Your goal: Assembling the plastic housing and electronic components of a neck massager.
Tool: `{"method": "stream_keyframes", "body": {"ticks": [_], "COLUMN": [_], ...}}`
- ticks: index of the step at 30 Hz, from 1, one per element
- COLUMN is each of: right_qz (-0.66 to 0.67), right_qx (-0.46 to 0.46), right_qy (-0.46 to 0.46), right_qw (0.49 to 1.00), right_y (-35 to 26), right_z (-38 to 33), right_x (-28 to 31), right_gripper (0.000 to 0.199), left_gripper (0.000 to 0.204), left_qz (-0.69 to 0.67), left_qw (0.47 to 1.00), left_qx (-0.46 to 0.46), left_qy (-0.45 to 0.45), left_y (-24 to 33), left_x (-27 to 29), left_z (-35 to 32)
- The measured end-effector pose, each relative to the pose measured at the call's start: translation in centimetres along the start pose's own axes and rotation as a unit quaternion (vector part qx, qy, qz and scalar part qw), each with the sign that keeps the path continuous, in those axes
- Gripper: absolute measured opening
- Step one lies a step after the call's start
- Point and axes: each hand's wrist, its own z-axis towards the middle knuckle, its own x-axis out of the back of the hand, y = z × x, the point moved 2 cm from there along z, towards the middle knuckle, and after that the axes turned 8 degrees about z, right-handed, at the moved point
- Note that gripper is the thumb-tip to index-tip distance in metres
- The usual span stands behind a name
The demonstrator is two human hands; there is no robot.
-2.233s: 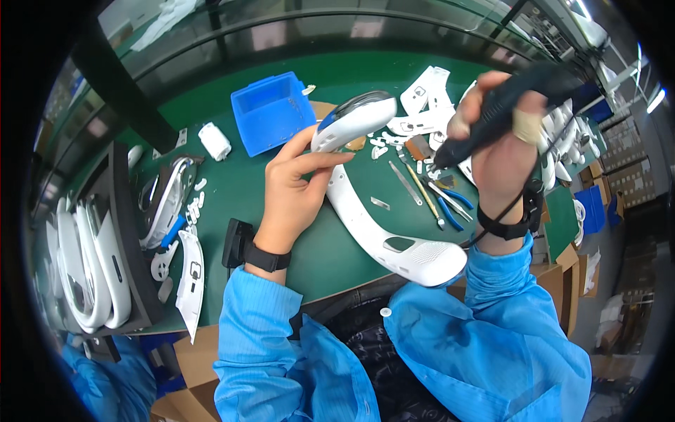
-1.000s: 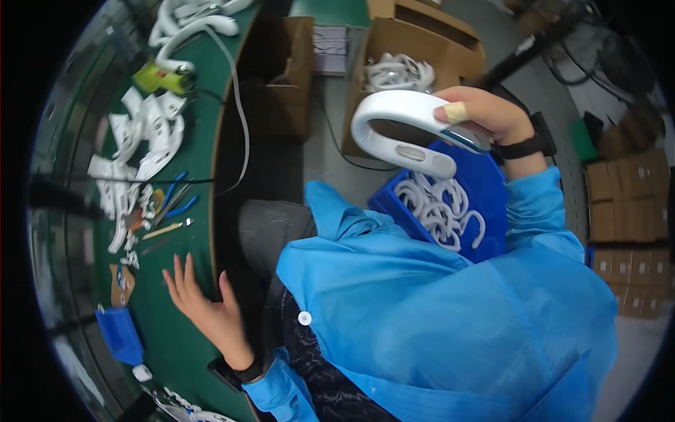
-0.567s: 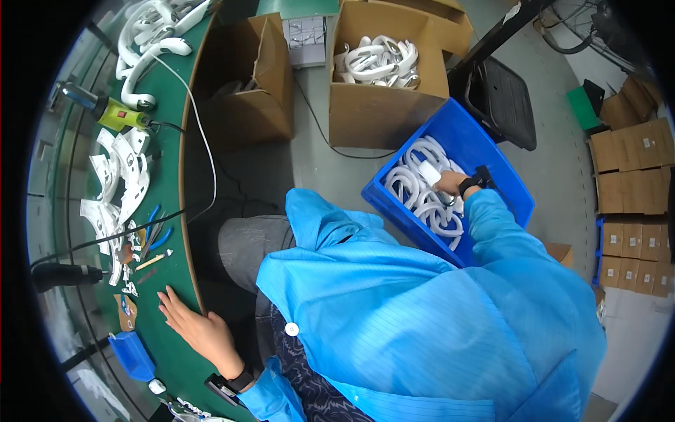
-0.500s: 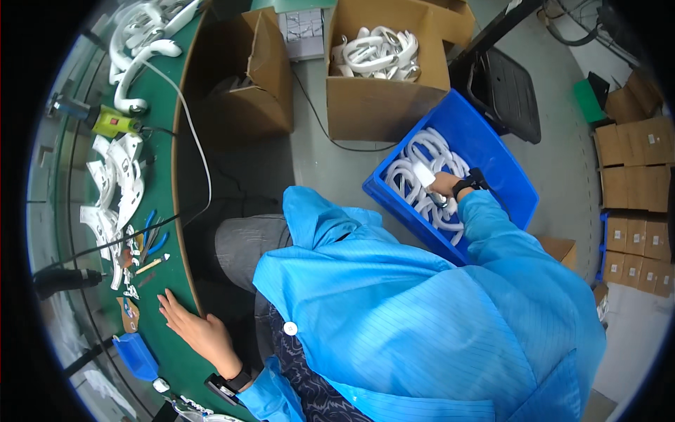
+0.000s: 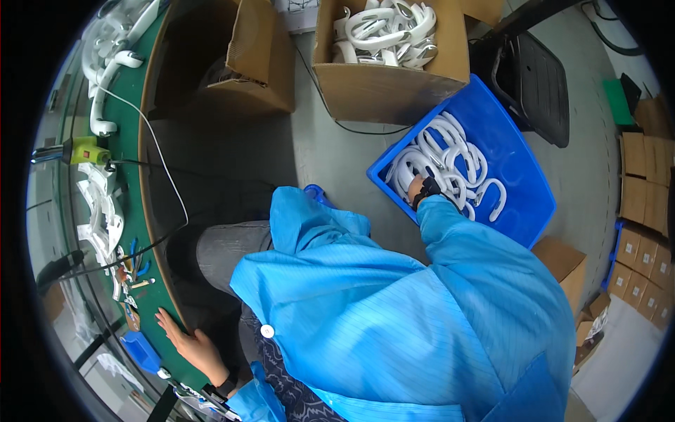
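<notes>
Over the near edge of a blue bin, the right hand is placed among white curved pieces, close to the bin's left corner; its fingers are hidden, so whether anything is grasped cannot be told; the pieces are heaped toward the left corner, a hook-shaped one being seen at the heap's right side; just beside the bin's far corner, a cardboard box is filled with more white parts. On the near edge of a green tabletop, the left hand is laid with its fingers extended, nothing being gripped; near it, toward the far edge, a small blue box is seen; pliers are left by the near edge.
</notes>
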Motion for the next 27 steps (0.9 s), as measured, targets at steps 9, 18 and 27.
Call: {"method": "stream_keyframes", "body": {"ticks": [9, 18, 27], "right_qz": [0.051, 0.279, 0.230], "right_qx": [0.184, 0.282, 0.639], "right_qy": [-0.008, -0.275, -0.442], "right_qw": [0.982, 0.876, 0.586], "right_y": [0.9, -8.8, -35.4], "right_z": [4.1, -12.5, -36.1], "right_x": [2.8, 27.9, 36.4], "right_gripper": [0.030, 0.036, 0.030], "left_gripper": [0.089, 0.054, 0.018], "left_qz": [-0.010, -0.214, -0.251], "left_qw": [1.000, 0.972, 0.758], "left_qx": [0.020, 0.060, 0.268], "left_qy": [0.001, 0.078, 0.539], "left_y": [0.0, -1.6, -7.3], "left_x": [0.0, 4.5, 18.1], "left_z": [1.9, -4.1, -28.3]}}
